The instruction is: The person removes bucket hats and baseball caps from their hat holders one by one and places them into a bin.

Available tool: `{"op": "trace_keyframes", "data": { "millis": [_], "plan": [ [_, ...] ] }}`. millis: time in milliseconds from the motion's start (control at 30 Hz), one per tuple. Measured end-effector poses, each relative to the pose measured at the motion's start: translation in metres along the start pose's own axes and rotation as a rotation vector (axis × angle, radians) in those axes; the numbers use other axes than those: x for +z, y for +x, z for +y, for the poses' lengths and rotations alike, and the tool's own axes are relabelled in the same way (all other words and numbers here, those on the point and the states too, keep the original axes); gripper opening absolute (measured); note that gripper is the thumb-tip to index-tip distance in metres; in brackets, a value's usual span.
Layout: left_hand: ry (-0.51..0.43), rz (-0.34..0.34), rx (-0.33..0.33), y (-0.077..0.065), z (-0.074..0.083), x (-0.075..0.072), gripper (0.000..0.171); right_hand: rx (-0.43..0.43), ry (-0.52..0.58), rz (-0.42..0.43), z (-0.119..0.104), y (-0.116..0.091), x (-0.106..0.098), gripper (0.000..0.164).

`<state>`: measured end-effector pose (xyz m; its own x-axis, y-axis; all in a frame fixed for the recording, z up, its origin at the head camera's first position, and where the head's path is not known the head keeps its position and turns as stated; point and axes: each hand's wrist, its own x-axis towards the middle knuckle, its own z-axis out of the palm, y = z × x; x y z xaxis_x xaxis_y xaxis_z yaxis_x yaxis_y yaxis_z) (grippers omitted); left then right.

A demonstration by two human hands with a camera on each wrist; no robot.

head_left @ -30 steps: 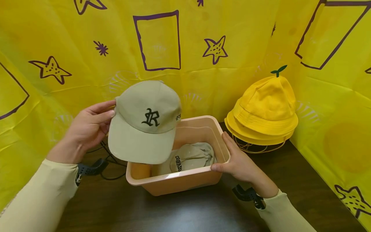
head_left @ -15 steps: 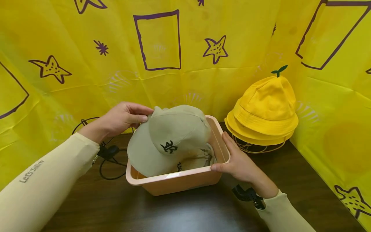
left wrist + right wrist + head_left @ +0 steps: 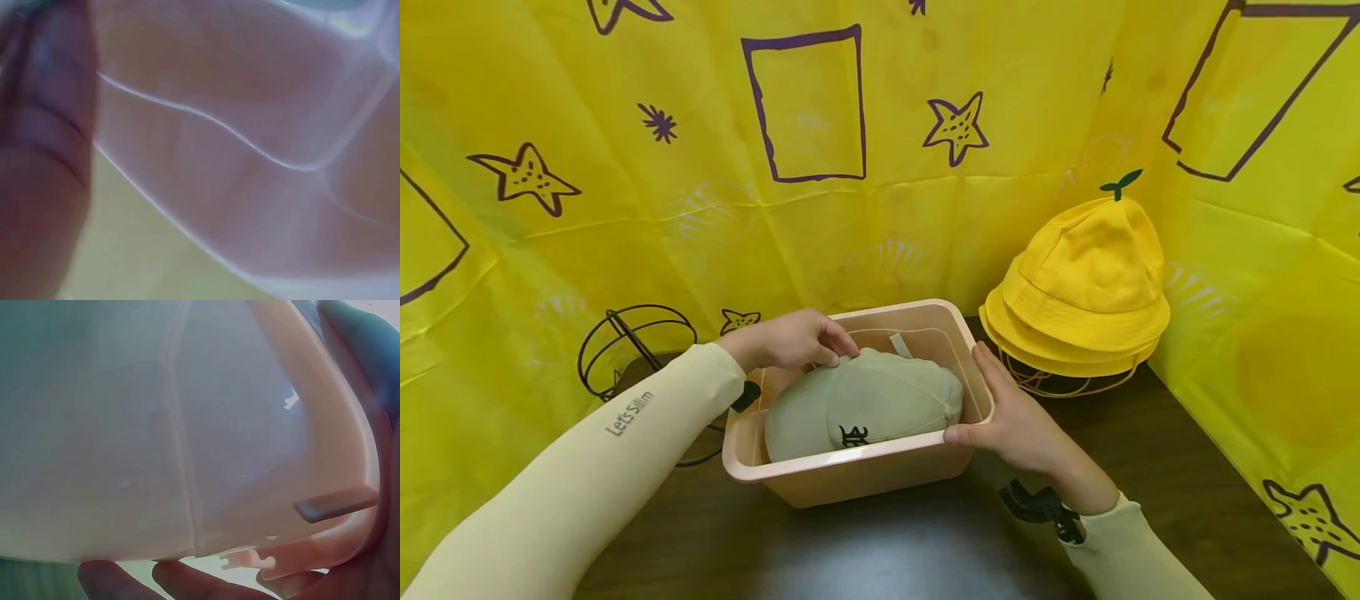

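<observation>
A pale sage-green baseball cap [image 3: 887,392] with a dark letter emblem lies inside a peach plastic bin [image 3: 857,486], brim toward the left end. My left hand [image 3: 793,339] reaches over the bin's back rim and pinches the cap's upper edge between thumb and fingers. In the left wrist view a blurred finger [image 3: 47,137] shows beside the bin's inner wall [image 3: 206,162]. My right hand [image 3: 1026,425] grips the bin's right end, thumb on the front rim, fingers along the side. The right wrist view shows its fingertips [image 3: 109,581] against the bin wall [image 3: 244,450]. The beige cap underneath is hidden.
A stack of yellow bucket hats [image 3: 1078,283] with a green sprout on top stands right of the bin, its cords hanging down. A black wire stand [image 3: 628,333] is behind my left forearm. Yellow printed cloth [image 3: 700,233] hangs behind the dark wooden table [image 3: 880,558].
My left hand has carried the sage-green cap right and down into the bin, over the beige cap that showed there earlier. The right hand stays on the bin.
</observation>
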<state>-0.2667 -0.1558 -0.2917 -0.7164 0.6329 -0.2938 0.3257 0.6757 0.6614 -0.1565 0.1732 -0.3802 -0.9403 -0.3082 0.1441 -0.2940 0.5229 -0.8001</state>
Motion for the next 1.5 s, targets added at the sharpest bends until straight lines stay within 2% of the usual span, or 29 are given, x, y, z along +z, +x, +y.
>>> {"op": "trace_keyframes", "data": {
  "millis": [100, 167, 233, 333, 400, 467, 600, 700, 833, 967, 1067, 1200, 1333, 1500],
  "plan": [
    [0.264, 0.027, 0.029, 0.003, 0.008, 0.004, 0.033, -0.005, -0.001, 0.001, -0.001, 0.000, 0.001, 0.124],
    [0.387, 0.022, 0.026, 0.002, 0.016, 0.006, 0.037, -0.003, 0.003, -0.001, -0.002, 0.000, 0.001, 0.124],
    [0.452, -0.011, 0.031, 0.000, 0.026, 0.010, 0.041, 0.002, 0.006, -0.003, -0.002, 0.000, 0.001, 0.124],
    [0.514, -0.067, 0.111, -0.001, 0.037, 0.021, 0.044, 0.005, 0.001, -0.004, -0.002, 0.000, 0.000, 0.124],
    [0.572, -0.112, 0.164, 0.000, 0.040, 0.031, 0.046, 0.007, -0.002, -0.001, -0.002, 0.000, 0.000, 0.123],
    [0.619, -0.160, 0.184, 0.003, 0.040, 0.042, 0.052, 0.009, -0.004, 0.002, -0.001, 0.000, 0.000, 0.123],
    [0.643, -0.266, 0.124, 0.012, 0.033, 0.061, 0.068, 0.007, -0.011, 0.001, 0.000, 0.000, 0.000, 0.122],
    [0.647, -0.327, 0.071, 0.021, 0.029, 0.075, 0.070, 0.003, -0.007, -0.002, 0.000, 0.000, -0.001, 0.123],
    [0.711, -0.369, -0.029, 0.032, 0.028, 0.093, 0.069, 0.006, 0.013, -0.001, 0.000, 0.000, -0.001, 0.124],
    [0.762, -0.374, -0.109, 0.042, 0.028, 0.109, 0.071, 0.004, 0.026, -0.002, -0.001, 0.000, -0.001, 0.123],
    [0.807, -0.374, -0.118, 0.049, 0.023, 0.118, 0.071, 0.002, 0.035, -0.005, -0.002, 0.001, 0.000, 0.123],
    [0.853, -0.377, -0.126, 0.060, 0.007, 0.130, 0.071, 0.004, 0.042, -0.010, -0.003, 0.002, 0.002, 0.123],
    [0.834, -0.356, -0.129, 0.069, -0.008, 0.139, 0.069, 0.010, 0.033, -0.011, -0.002, 0.003, 0.003, 0.124],
    [0.793, -0.320, -0.078, 0.083, -0.032, 0.149, 0.066, 0.019, 0.025, -0.002, 0.000, 0.002, 0.001, 0.124]
  ]
}}
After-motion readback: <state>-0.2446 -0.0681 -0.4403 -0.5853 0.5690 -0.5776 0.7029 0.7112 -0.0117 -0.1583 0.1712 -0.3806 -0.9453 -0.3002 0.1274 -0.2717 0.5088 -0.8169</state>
